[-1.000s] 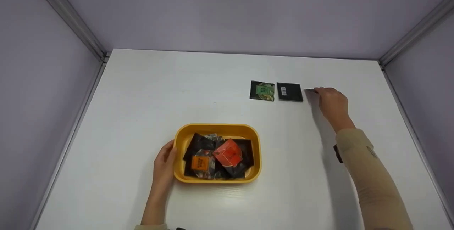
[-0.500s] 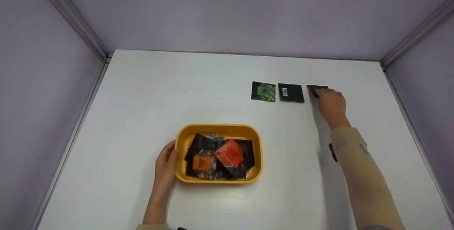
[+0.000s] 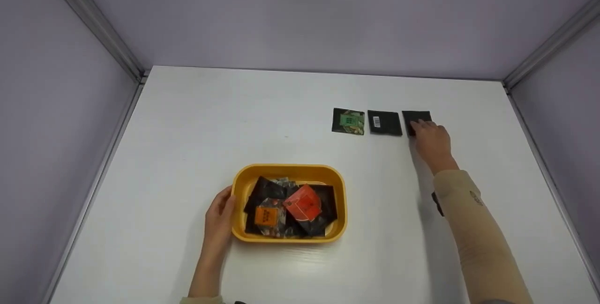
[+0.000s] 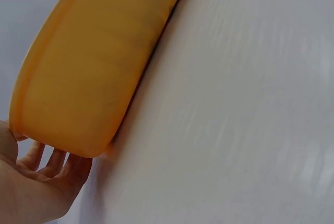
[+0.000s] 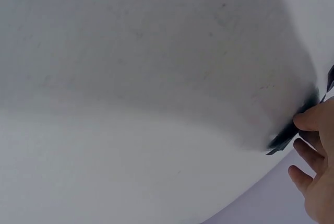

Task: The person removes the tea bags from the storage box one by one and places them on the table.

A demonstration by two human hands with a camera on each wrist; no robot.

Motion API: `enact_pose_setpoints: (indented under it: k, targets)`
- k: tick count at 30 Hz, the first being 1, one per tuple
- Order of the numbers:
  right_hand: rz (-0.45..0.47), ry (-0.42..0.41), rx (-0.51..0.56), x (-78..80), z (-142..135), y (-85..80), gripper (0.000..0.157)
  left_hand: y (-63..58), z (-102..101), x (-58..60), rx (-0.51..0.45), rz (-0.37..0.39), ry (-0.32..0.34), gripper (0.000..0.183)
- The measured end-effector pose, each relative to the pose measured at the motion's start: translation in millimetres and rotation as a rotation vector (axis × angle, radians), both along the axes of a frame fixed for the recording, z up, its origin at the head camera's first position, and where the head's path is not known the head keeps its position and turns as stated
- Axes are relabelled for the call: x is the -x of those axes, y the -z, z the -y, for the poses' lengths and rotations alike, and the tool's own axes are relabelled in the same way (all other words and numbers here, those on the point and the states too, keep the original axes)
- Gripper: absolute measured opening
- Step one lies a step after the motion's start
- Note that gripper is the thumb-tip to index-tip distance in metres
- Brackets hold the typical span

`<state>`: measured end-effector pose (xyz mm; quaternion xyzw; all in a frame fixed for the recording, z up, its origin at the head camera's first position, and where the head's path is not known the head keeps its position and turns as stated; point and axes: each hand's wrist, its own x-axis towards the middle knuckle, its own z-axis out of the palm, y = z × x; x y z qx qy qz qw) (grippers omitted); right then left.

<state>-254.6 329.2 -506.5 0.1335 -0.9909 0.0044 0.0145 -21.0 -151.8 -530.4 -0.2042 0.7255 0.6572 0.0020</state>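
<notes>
My left hand (image 3: 219, 212) holds the left end of a yellow plastic bin (image 3: 286, 169), its fingers against the outer end wall and thumb at the rim. The left wrist view shows those fingers under the bin wall (image 4: 88, 78). Inside lie several dark sachets, with an orange-labelled sachet (image 3: 266, 216) and a red-labelled sachet (image 3: 303, 203) on top. At the right, my right hand (image 3: 433, 144) pinches a black sachet (image 3: 416, 115) at its near part, close on the table. The right wrist view shows the thumb on this dark sachet (image 5: 292, 130), other fingers spread beside it.
Left of that sachet, in one row, lie a black sachet with a barcode (image 3: 385, 123) and a green-labelled sachet (image 3: 348, 121). The white table (image 3: 211, 121) is bounded by pale walls (image 3: 318, 18) at back and sides.
The black sachet under my right hand has gone from edge-on to lying nearly flat, then shifted slightly left into the row. The left hand and bin have stayed about the same.
</notes>
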Motion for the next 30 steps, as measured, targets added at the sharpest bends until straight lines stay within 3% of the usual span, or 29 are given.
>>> enact_pose_setpoints:
  k: [6,15,30]
  targets:
    - [0.051,0.048,0.02,-1.5,1,-0.6,0.041,-0.4,-1,0.2,-0.028,0.016,-0.005,0.048]
    - [0.055,0.02,-0.038,-1.2,-1,0.1,0.039,-3.8,0,-0.6,-0.02,0.036,0.004,0.051]
    - [-0.207,-0.158,0.028,-9.2,13,-14.1,0.03,-2.1,0,0.8,-0.014,0.033,-0.002,0.048]
